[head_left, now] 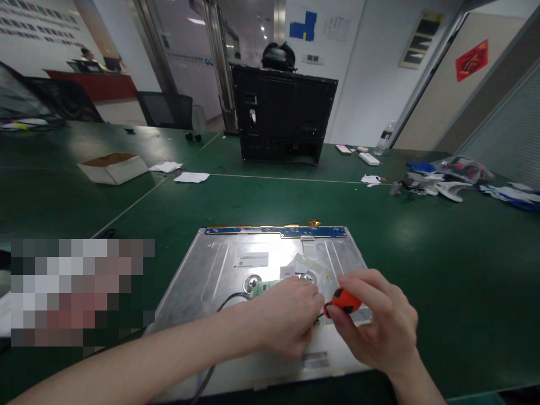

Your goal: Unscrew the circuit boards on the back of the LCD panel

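A silver metal display panel [261, 365] lies back side up on the table before me. A narrow blue circuit board [248, 231] runs along its far edge. In my right hand [386, 320] I grip the orange and black handle of a screwdriver [348, 300], its thin shaft pointing left toward the panel. My left hand [291, 318] rests over the panel's middle with curled fingers close to the screwdriver's tip; what they hold is hidden. Partly under that hand sits a green circuit board [264, 288]. A black cable [206, 379] passes beneath my left forearm.
Across the green table [447, 281] stands a black monitor housing [287, 112]. A white cardboard box [113, 169] and paper [192, 177] are at the left. Gloves and plastic bags [459, 169], a bottle [385, 139] and a white block-shaped item [369, 159] are at the right.
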{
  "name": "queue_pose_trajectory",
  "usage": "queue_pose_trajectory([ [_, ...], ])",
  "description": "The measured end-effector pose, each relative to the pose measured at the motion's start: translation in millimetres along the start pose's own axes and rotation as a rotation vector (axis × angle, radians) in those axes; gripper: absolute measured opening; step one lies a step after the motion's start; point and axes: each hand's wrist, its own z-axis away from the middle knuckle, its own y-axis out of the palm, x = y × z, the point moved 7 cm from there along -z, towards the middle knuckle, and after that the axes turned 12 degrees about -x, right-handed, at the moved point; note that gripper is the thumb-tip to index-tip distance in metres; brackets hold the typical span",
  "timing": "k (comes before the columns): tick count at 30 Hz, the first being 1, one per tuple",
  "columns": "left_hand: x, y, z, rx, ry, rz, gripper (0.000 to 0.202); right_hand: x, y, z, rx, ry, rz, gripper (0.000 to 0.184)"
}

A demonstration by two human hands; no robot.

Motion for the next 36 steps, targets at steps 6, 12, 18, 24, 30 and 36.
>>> queue_pose_trajectory([
  [6, 0.3, -3.5, -0.4, -0.004, -0.033, 0.013, 0.017, 1.5, -1.3, 0.0, 0.055, 0.024, -0.054, 0.029],
  [12, -0.7, -5.0, -1.9, -0.017, -0.028, 0.034, 0.023, 0.0, -0.6, -0.8, 0.056, 0.047, -0.112, 0.034],
  [18, 0.1, -1.1, -1.2, 0.019, -0.025, 0.014, 0.016, 2.8, -0.4, -2.2, 0.003, -0.007, -0.012, 0.024],
  [24, -0.8, -1.3, -1.7, 0.057, -0.029, -0.009, 0.014, 4.6, -0.4, -3.7, 0.006, -0.016, 0.009, 0.016],
  [30, -0.6, -5.4, -1.5, -0.014, -0.028, 0.034, 0.023, 0.8, -0.2, -2.9, 0.082, 0.066, -0.053, 0.036],
  [36, 0.4, -3.5, -0.8, -0.021, -0.023, 0.036, 0.023, 0.9, -0.7, -1.0, 0.055, 0.038, -0.066, 0.038],
])
